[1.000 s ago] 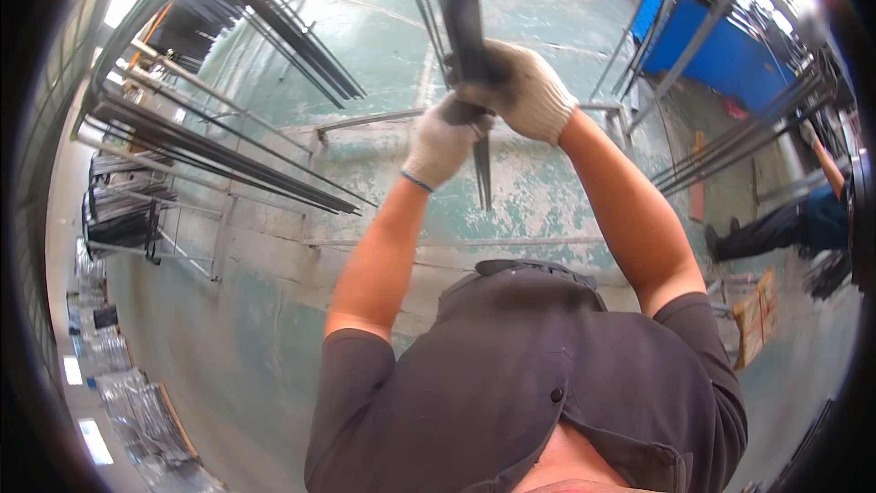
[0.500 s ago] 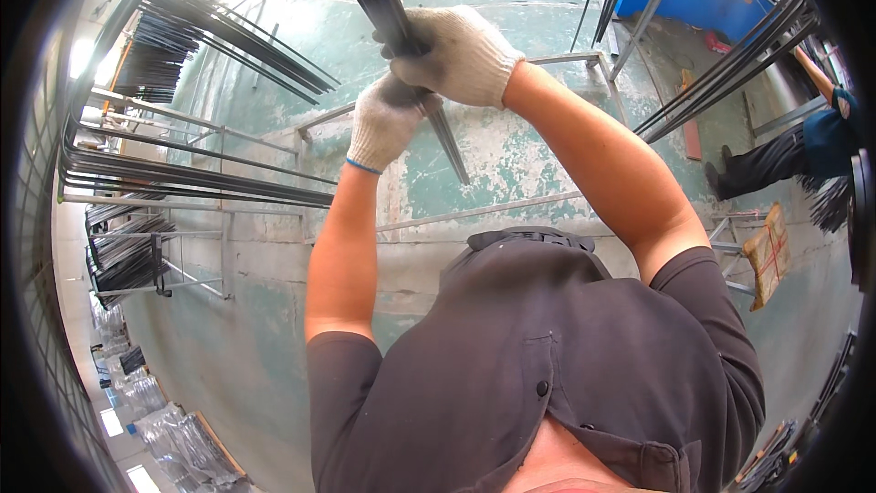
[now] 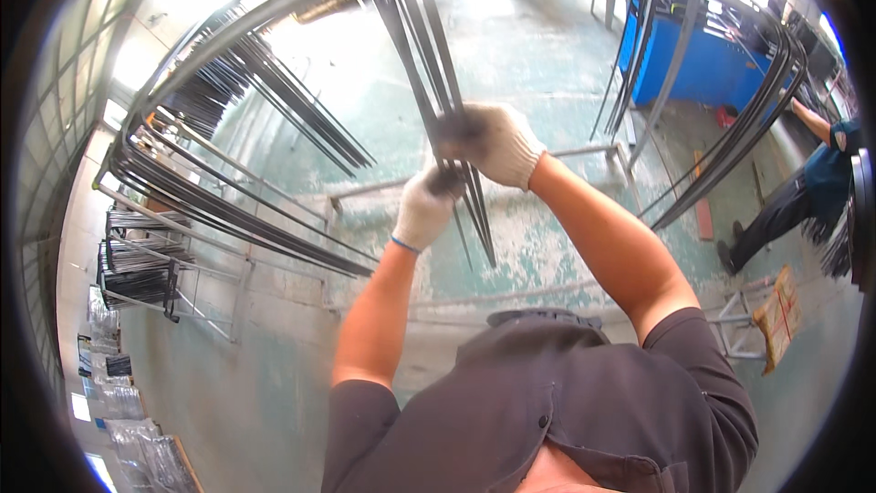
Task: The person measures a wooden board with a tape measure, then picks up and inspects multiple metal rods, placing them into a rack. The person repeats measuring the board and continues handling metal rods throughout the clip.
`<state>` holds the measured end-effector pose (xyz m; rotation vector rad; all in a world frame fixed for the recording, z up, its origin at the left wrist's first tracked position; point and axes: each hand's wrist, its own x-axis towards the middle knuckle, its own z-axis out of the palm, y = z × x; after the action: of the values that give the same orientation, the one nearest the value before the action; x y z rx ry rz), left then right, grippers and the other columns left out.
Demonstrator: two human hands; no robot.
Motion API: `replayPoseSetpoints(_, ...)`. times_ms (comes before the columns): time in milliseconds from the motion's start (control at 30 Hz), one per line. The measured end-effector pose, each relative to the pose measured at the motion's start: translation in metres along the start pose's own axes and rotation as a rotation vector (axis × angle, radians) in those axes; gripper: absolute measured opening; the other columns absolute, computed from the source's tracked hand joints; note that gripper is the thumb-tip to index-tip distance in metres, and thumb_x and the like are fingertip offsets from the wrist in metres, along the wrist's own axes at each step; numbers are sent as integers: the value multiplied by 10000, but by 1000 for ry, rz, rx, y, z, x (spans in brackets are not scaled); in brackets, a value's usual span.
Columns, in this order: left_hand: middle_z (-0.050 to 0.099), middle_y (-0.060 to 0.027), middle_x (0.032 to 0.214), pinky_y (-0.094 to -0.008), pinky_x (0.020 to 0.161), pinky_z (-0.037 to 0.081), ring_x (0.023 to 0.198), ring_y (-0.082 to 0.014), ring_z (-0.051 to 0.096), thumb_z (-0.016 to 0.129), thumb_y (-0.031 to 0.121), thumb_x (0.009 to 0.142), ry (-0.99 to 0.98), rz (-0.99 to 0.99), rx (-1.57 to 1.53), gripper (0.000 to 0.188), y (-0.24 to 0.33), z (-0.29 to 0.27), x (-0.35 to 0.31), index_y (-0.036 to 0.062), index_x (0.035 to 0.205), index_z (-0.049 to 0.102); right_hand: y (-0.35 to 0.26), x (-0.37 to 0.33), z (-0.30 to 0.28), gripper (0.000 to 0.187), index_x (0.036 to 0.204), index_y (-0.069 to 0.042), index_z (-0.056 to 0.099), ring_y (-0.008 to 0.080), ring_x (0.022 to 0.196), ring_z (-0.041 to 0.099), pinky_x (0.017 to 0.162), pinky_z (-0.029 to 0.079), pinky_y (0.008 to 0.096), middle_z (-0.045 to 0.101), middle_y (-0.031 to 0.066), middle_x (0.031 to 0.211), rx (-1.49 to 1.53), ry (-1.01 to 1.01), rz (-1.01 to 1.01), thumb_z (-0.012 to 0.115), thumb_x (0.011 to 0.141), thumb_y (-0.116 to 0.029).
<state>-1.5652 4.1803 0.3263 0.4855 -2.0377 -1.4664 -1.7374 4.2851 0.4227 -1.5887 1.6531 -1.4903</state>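
A bundle of long, thin black strips [image 3: 412, 46] runs down from a curved metal rail at the top of the picture, its strips partly spread. My right hand [image 3: 500, 144], in a white knit glove with a dark-stained finger side, is closed around the bundle. Just below and to the left, my left hand [image 3: 425, 210], gloved the same way with a blue cuff edge, closes on it too. The loose lower ends stick out below both hands, at different lengths. Some fingers are hidden behind the strips.
More black strips [image 3: 246, 210] hang from the rack at left, and others [image 3: 730, 137] at right. A metal rail [image 3: 274, 2] curves overhead. Low metal frames [image 3: 584, 157] stand ahead. At right, a person [image 3: 803, 187] stands near a blue machine [image 3: 671, 59]. Plastic-wrapped bundles [image 3: 151, 452] lie lower left.
My view has tilted up, bringing the overhead rail into sight. The strips, packed close together before, now fan apart above my hands. Both hands still grip them.
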Motion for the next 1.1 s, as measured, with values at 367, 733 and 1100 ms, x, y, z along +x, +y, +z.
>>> replayPoseSetpoints(367, 769, -90, 1110, -338, 964, 582, 1056, -189, 726, 721, 2, 995, 11, -137, -98, 247, 5, -31, -13, -45, 1238, 706, -35, 14, -8, 356, 1278, 14, 721, 144, 1004, 749, 930, 622, 324, 804, 94, 1101, 257, -16, -12, 787, 930, -21)
replayPoseSetpoints(733, 692, -115, 1285, -383, 1042, 579, 1164, -221, 698, 640, 157, 1097, -66, -184, -529, 404, 37, -23, 2, -59, 1433, 580, -65, -4, 24, 461, 1201, -24, 717, 193, 931, 756, 887, 610, 351, 787, 97, 1022, 65, 258, 80, 879, 812, -212)
replayPoseSetpoints(1100, 688, -131, 991, -445, 930, 598, 952, -285, 715, 632, 472, 1061, 87, -112, -679, 513, 40, -27, 8, -30, 1169, 631, -57, -18, -3, 267, 1115, -23, 745, 363, 965, 764, 858, 585, 416, 778, 198, 1010, -81, 326, -65, 754, 936, -221)
